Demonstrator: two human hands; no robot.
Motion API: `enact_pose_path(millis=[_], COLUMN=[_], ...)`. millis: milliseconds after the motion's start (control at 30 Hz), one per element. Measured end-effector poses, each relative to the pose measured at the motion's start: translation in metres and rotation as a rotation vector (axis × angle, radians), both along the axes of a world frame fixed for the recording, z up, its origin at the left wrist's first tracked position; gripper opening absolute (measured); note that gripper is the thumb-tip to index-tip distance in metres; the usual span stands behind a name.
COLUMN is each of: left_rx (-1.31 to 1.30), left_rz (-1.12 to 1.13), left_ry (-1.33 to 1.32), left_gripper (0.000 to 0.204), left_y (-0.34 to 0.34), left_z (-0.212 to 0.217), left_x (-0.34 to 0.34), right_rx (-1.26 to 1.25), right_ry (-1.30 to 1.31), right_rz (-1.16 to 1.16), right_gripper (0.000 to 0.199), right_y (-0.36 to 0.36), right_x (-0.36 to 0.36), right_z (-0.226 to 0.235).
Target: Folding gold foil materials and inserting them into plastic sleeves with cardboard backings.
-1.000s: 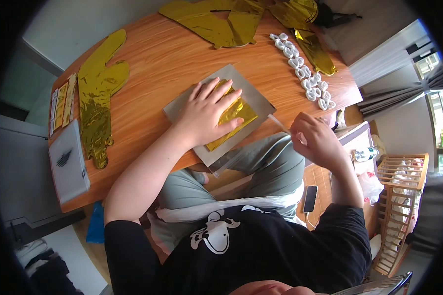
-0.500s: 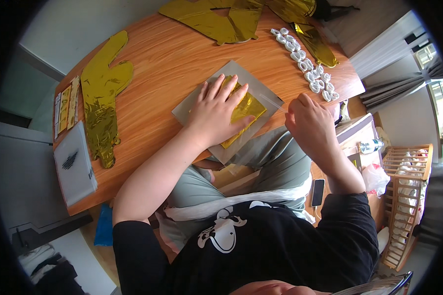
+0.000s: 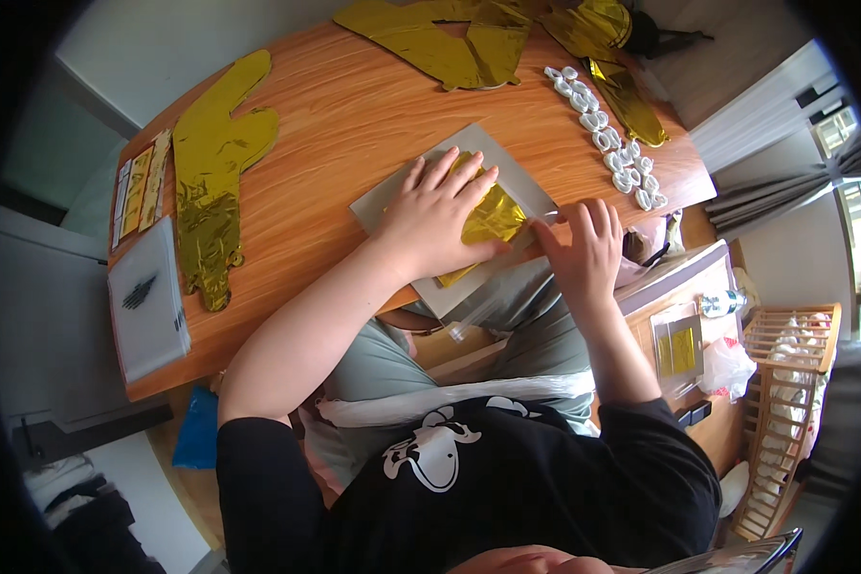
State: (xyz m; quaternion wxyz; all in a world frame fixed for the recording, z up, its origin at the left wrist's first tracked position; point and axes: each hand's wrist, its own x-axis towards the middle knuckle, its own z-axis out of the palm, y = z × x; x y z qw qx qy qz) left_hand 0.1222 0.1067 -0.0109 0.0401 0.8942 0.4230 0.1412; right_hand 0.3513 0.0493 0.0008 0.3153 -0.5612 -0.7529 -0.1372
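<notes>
My left hand [image 3: 437, 218] lies flat, fingers spread, on a folded gold foil piece [image 3: 496, 216]. The foil is on a grey square sheet [image 3: 493, 143] that looks to be in a clear plastic bag [image 3: 478, 311], at the near edge of the table. At the bag's right corner, my right hand [image 3: 586, 247] has its thumb and forefinger closed on the plastic edge. Part of the foil is hidden under my left palm.
Flat gold foil balloons [image 3: 206, 182] [image 3: 440, 43] lie at the left and far side of the wooden table [image 3: 306, 124]. Small white coils [image 3: 607, 139] form rows at right. A stack of clear bags [image 3: 148, 306] sits left. A wooden rack [image 3: 784, 383] stands right.
My right hand has moved left and down onto the bag's edge, its fingers now on the plastic. My left hand stays pressed on the foil. The view has shifted slightly.
</notes>
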Motion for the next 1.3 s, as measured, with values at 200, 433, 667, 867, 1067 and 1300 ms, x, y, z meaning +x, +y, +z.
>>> enact_pose_path(millis=[200,433,667,867,1067,1300], left_rx=[-0.031,0.279,-0.462,-0.759,-0.983,-0.989], left_rz=[-0.09,0.09,0.456,0.432,0.355,0.413], left_ry=[0.046,-0.332,-0.581,-1.114,-1.502,-1.529], left_gripper=[0.123,0.093,0.047,0.058,0.041,0.038], left_y=[0.006,-0.006,-0.158,-0.154,-0.144,-0.146], left_z=[0.012,0.055,0.077,-0.032,-0.038,-0.034], left_x=[-0.008,-0.03,-0.064,-0.054,-0.027,-0.021], right_rx=[-0.077,-0.066,-0.096,-0.107,-0.149,0.043], right_ry=[0.037,0.135,0.218,0.133,0.162,0.165], right_rz=[0.299,0.362,0.478,0.698,0.683,0.702], right_gripper=[0.033,0.031,0.021,0.022,0.022,0.021], right_y=[-0.024,-0.036,-0.053,-0.051,-0.048,-0.05], right_x=[0.008,0.007,-0.021,-0.068,-0.066,-0.06], right_z=[-0.015,-0.017,0.006,0.004,-0.003,-0.012])
